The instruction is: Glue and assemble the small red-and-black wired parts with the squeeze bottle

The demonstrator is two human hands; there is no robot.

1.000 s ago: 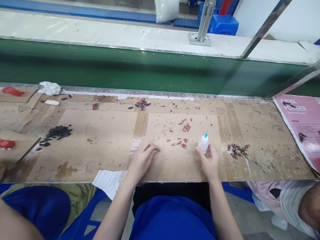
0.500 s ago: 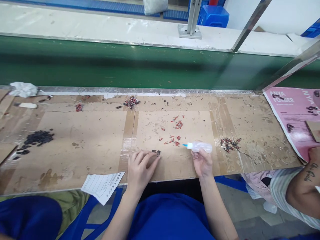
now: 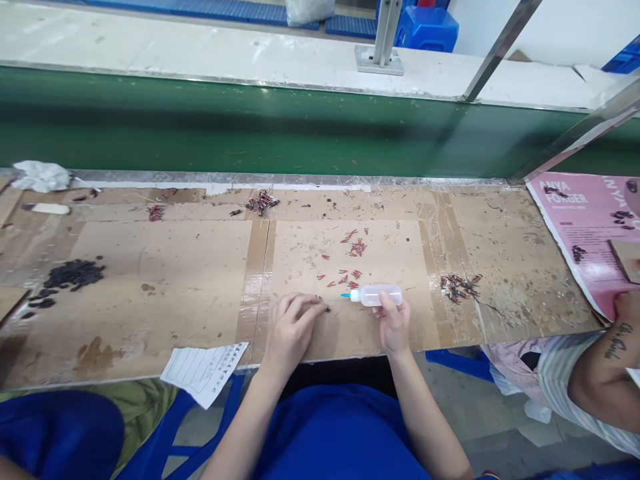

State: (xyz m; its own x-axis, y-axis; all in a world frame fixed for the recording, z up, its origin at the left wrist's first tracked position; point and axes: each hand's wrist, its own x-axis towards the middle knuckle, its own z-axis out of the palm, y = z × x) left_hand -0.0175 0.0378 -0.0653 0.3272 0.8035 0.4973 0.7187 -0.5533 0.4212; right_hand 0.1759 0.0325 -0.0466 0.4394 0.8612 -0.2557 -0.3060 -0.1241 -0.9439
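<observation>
My left hand [image 3: 291, 328] rests at the front of the cardboard-covered bench with its fingers closed over a small dark part [image 3: 327, 309]. Only bits of that part show past the fingertips, so its kind is hard to make out. In my right hand [image 3: 394, 325] is a clear squeeze bottle [image 3: 376, 295] with a white collar and a blue nozzle tip, lying nearly level and pointing left toward the left fingers. A short gap separates the tip from them. Just beyond the bottle lie several small red-wired pieces [image 3: 357, 248].
Piles of dark and red parts [image 3: 460, 288] lie right, with another pile [image 3: 261, 202] at the back. Black pieces [image 3: 75, 274] are heaped left. A paper slip [image 3: 204, 373] overhangs the front edge. Another person's arm [image 3: 613, 360] is at the right, near a pink sheet [image 3: 575, 213].
My right hand has brought the bottle left, its tip now closer to my left hand. The left hand has shifted slightly right, and its fingers now cover more of the dark part.
</observation>
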